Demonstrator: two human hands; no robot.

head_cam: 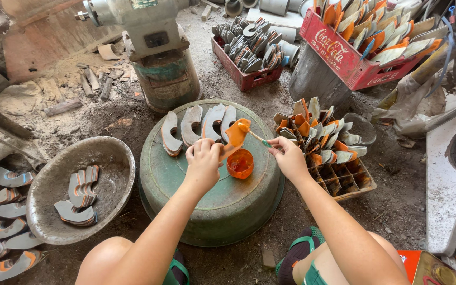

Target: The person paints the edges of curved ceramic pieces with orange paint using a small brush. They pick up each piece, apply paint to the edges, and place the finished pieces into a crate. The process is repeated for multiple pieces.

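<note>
Flanking orange paint cup (240, 163): crates (339, 158), metal basin (80, 187).

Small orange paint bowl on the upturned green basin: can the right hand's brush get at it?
Probably yes: the small orange bowl sits open just below the right hand and brush, nothing between them.

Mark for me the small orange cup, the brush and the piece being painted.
orange cup (240, 164), head view, on its paint-filled inside.
brush (258, 138), head view, on its thin handle.
orange-coated piece (235, 134), head view, on its painted face above the left hand (202, 160).
</note>
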